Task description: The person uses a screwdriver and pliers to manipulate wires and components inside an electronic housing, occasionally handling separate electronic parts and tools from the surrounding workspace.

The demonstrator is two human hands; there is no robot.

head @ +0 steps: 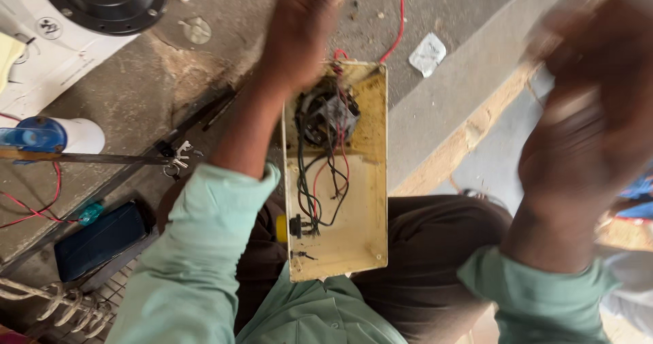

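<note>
On rough grey concrete floor (442,106), yellowed wired panel (360,208), left hand (299,31) and right hand (598,92) blurred, grip unclear

Under me is a rough grey concrete floor (143,92), cracked and stained, and to my right it drops past a pale wooden edge (469,136) onto a smoother grey strip. On it lie a crumpled scrap of white paper (428,53), a small round metal disc (196,29), a long dark metal bar (102,158) with a little metal clip (177,159) beside it, a dark blue flat case (98,240), red wires (41,208) and a blue-and-white can on its side (51,135). Up at my left sits a white cardboard box (41,51) (a round black motor part (105,0) rests on top of it).
</note>
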